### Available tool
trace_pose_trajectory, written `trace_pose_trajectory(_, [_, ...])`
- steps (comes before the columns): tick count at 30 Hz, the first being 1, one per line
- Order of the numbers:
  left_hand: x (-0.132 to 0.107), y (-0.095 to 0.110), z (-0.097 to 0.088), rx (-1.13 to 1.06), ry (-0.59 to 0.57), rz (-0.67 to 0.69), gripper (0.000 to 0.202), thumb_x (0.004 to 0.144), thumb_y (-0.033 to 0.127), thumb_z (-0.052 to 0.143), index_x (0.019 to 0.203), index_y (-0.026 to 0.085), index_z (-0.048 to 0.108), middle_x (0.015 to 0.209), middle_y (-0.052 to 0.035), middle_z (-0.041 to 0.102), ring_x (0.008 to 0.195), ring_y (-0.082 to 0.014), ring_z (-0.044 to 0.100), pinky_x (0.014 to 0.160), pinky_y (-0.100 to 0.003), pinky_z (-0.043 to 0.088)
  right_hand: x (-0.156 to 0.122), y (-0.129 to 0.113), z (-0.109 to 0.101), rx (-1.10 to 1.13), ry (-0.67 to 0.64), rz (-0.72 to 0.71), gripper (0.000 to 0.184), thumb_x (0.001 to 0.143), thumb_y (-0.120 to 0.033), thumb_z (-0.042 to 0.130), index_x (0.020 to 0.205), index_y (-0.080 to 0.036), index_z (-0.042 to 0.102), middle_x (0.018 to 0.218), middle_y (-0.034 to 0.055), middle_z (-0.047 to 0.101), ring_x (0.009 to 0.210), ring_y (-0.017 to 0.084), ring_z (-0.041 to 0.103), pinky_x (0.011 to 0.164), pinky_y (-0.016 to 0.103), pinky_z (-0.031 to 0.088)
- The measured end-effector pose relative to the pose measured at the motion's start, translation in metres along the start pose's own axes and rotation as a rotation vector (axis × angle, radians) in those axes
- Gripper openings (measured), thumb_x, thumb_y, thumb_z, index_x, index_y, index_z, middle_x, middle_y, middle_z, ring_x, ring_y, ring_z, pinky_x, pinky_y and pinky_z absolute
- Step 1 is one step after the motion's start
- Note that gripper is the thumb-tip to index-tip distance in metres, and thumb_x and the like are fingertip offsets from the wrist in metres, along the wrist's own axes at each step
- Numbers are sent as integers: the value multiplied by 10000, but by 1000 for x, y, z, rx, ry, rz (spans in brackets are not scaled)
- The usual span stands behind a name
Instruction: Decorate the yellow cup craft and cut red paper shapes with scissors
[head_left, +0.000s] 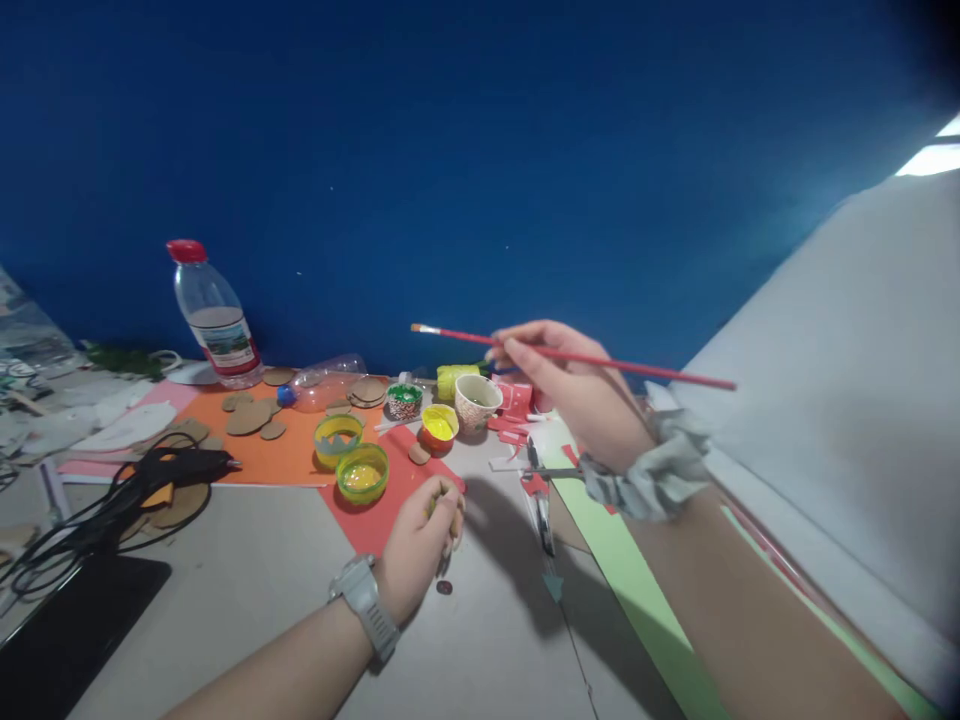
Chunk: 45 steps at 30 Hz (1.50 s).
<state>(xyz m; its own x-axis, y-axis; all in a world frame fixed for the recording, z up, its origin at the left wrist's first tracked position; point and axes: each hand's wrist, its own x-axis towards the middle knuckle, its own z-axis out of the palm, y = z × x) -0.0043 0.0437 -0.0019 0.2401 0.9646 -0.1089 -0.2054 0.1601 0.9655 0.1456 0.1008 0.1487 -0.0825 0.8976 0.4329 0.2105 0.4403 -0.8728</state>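
Note:
My right hand is raised above the table and pinches a thin red paintbrush. The brush lies nearly level, with its bristle tip to the left. Down on the table, my left hand is closed with the fingers curled under; what it holds, if anything, is hidden. A small dark button lies just below its fingertips. Beyond this hand stand a cup of yellow paint, a patterned paper cup, a small cup with green paint and a yellow-green bowl.
A red-capped bottle stands at the back left against the blue wall. A glue gun with a black cable, cardboard discs and a black phone-like slab lie at left. Scissors and green paper lie at right.

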Motion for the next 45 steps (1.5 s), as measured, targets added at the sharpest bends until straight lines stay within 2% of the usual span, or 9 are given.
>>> trace_pose_trajectory(3, [1,0,0,12,10,-7,279,916,416,457,735,205,434,530,81,432,412,-65,309,379,-153,262,-27,27,5,275,119,170,210,839,-408,688,792,-205,661,681,-17,647,628,109,596,617,222,518])
trace_pose_trajectory(7, [2,-1,-1,42,17,-16,232,906,362,455,733,210,435,527,78,440,405,-71,321,373,-160,269,-84,57,2,452,220,442,367,714,-498,774,916,-196,723,877,60,707,746,176,640,643,272,559])
trace_pose_trajectory(11, [2,-3,-2,73,9,-37,220,917,312,420,724,210,442,540,76,453,402,-66,335,400,-164,308,-124,84,-8,430,575,498,265,662,-397,844,727,-204,674,676,-14,640,597,114,558,516,173,510])
trace_pose_trajectory(13, [2,-3,-2,86,1,-53,209,915,302,429,729,211,451,547,75,468,402,-65,347,409,-165,321,-130,95,-12,501,624,508,261,672,-364,830,653,-201,628,592,-42,564,531,101,498,494,169,507])
trace_pose_trajectory(19, [1,0,-3,115,-18,-96,243,933,336,424,727,212,455,560,62,483,436,-77,381,419,-166,347,-125,109,-12,603,560,607,266,709,-433,793,805,-199,709,664,3,621,644,135,578,591,182,560])
trace_pose_trajectory(24, [-1,2,-2,173,-55,-170,290,949,376,415,713,211,450,576,54,461,462,-83,400,408,-157,356,-129,112,-15,727,475,727,208,735,-344,799,716,-211,640,621,-39,508,569,105,487,555,170,520])
trace_pose_trajectory(27, [-2,1,-1,165,-90,-205,308,948,413,411,715,216,456,587,50,453,474,-96,407,380,-161,362,-131,109,-16,632,320,704,349,861,-399,669,604,-187,567,579,-29,451,535,104,406,506,174,450])
trace_pose_trajectory(30, [-1,1,-1,172,-83,-208,296,939,410,434,719,214,460,587,46,464,477,-99,411,379,-166,369,-131,107,-15,575,259,680,394,913,-400,602,592,-182,533,572,-26,446,532,109,367,498,180,403])
trace_pose_trajectory(45, [-3,8,0,224,-107,-159,316,938,388,443,680,207,454,555,48,463,469,-94,425,424,-186,379,-128,104,-15,569,216,655,390,901,-400,572,584,-193,480,532,-34,398,516,125,319,496,220,320])
